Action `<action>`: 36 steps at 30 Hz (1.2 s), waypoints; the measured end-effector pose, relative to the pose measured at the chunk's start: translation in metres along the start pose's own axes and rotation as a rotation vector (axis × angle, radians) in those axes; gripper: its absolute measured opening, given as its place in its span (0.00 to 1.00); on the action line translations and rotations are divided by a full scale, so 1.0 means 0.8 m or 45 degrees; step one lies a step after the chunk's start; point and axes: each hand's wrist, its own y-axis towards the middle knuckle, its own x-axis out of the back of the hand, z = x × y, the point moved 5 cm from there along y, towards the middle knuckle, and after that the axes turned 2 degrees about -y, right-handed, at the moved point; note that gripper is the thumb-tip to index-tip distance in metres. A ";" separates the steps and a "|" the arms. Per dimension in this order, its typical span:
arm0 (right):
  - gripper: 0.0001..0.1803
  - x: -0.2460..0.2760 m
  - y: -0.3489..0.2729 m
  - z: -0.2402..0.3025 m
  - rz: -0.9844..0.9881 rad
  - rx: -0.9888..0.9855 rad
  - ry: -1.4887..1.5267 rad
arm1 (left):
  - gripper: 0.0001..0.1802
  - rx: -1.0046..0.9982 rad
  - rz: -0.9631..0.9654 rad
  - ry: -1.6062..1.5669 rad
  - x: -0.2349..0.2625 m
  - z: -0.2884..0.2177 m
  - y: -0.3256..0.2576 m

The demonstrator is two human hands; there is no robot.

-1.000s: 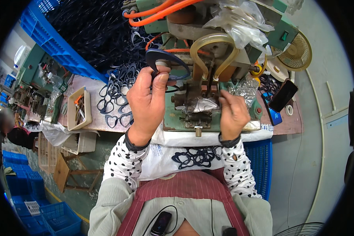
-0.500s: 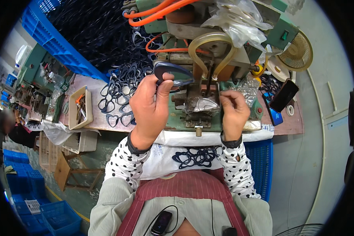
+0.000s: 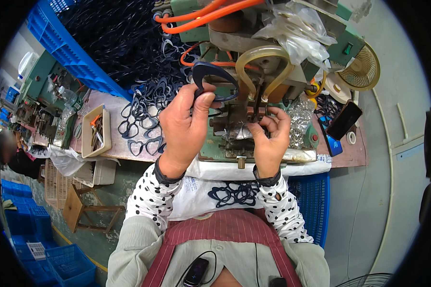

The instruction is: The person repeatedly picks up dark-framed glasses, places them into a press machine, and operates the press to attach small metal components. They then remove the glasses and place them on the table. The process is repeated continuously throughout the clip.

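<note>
My left hand pinches a dark eyeglass frame between thumb and fingers and holds it up, tilted, left of the machine's middle. The fingers of my right hand are curled in at the machine's fixture, below the bent yellowish hose. Whether they grip a small part there is hidden. Crinkled clear plastic covers the front of the fixture. More dark eyeglass frames lie on the white cloth across my lap.
Loose eyeglass frames spread over the table at left, beneath a large blue crate full of them. A tan tool tray sits at the table's left. Phones and a small fan are at right. Orange hoses cross above.
My right hand has moved left and inward to the fixture. The eyeglass frame in my left hand has been turned and raised slightly.
</note>
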 end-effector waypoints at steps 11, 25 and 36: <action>0.27 0.006 0.001 0.001 -0.021 0.108 -0.024 | 0.09 -0.014 0.029 0.003 -0.006 0.005 -0.002; 0.32 0.047 0.017 -0.007 0.252 0.369 -0.570 | 0.04 -0.232 -0.099 0.298 0.034 0.039 -0.094; 0.24 0.045 0.013 0.011 0.677 1.634 -0.997 | 0.08 0.162 -0.155 0.619 0.123 0.135 -0.149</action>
